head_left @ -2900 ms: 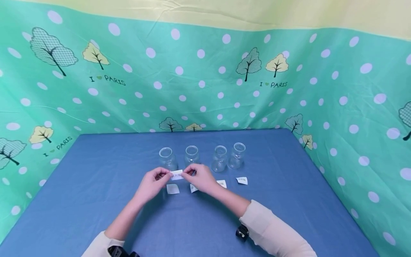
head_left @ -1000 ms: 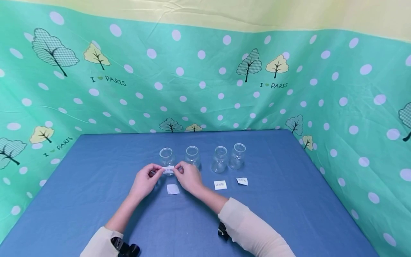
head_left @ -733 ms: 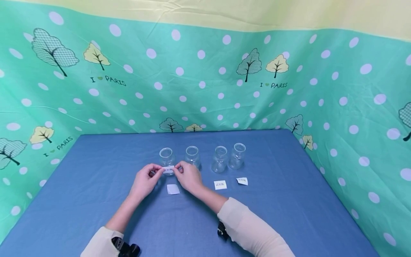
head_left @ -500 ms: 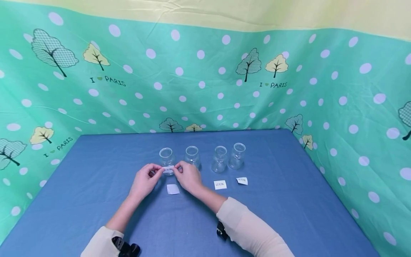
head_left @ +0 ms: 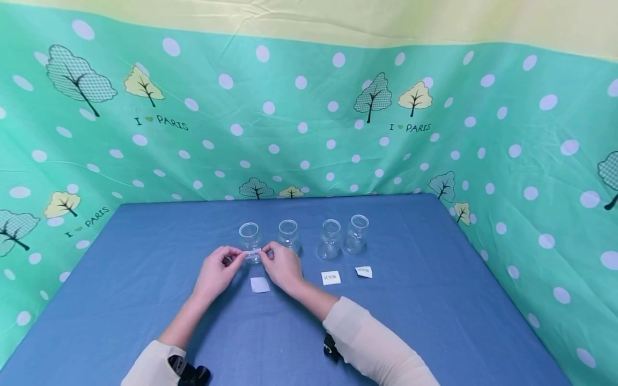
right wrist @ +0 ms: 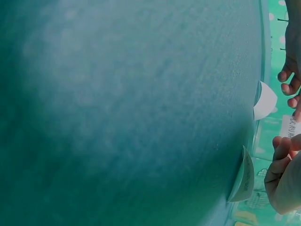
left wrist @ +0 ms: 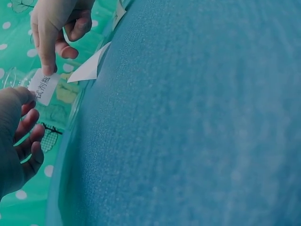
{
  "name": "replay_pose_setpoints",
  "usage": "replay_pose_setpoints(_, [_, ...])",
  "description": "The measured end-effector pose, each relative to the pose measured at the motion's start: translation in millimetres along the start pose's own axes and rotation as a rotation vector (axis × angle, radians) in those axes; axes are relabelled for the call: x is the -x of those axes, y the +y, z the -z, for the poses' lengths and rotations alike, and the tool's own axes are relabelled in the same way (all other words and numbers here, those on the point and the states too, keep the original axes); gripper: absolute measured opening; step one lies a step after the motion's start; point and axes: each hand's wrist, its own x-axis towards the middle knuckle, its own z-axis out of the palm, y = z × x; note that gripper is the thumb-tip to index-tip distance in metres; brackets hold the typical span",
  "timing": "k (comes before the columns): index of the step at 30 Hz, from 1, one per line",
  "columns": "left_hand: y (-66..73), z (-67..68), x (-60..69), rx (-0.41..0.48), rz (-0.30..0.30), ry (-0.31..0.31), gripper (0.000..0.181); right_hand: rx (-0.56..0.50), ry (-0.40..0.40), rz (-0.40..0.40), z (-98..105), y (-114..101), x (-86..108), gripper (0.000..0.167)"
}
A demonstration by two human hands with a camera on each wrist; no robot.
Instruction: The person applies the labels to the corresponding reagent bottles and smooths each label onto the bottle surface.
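Note:
In the head view, my left hand [head_left: 217, 273] and right hand [head_left: 285, 268] hold a small white paper label [head_left: 253, 253] by its two ends. The label lies across the lower front of the leftmost glass jar [head_left: 249, 230]. Handwritten characters face me. In the left wrist view, my left thumb is on one end of the label [left wrist: 43, 87], and a straight right fingertip presses the other end. How firmly the label touches the glass cannot be seen. A white slip [head_left: 259, 284] with no visible writing lies below, between my wrists.
A second jar [head_left: 288, 229] stands just behind my right hand, and two more jars, a third [head_left: 330, 244] and a fourth [head_left: 356, 236], are to the right. Two written labels, one flat [head_left: 331, 277] and one curled [head_left: 363, 272], lie before them on the blue tablecloth [head_left: 410, 316].
Since the oldest frame, both hands have carried the label left and onto the front of the leftmost jar. Over the last second they stay there, and the label tilts slightly.

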Motion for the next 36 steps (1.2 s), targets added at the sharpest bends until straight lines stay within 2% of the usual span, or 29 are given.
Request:
replay_pose_setpoints(6, [-3.6,1.7,0.3,0.065,0.041,-0.034,0.014,-0.006,-0.004,-0.012,0,1,1.5,0.017])
replay_pose_setpoints(12, [-4.6,5.3,-0.4,0.091,0.043,-0.038,0.013,-0.010,-0.021,-0.031,0,2,2.6,0.017])
replay_pose_setpoints(21, [-4.7,6.7,-2.9,0.070,0.153,-0.113,0.046,-0.021,-0.053,-0.073,2,-3,2.9,0.033])
replay_pose_setpoints(25, [-6.5,5.6,-6.5,0.098,0.142,-0.124,0.060,-0.019,-0.053,-0.082,2,-5,2.7,0.046])
replay_pose_setpoints(29, [-7.9,6.0,-9.5,0.103,0.113,-0.151,0.061,-0.007,-0.058,-0.067,2,-5,1.0,0.059])
replay_pose_setpoints(32, [-7.6,5.7,-10.7,0.118,0.116,-0.162,0.057,0.000,-0.064,-0.055,0,-5,-0.2,0.062])
replay_pose_setpoints(36, [-7.9,5.1,-11.4,0.143,0.112,-0.148,0.053,0.003,-0.071,-0.046,-1,-5,-1.9,0.060])
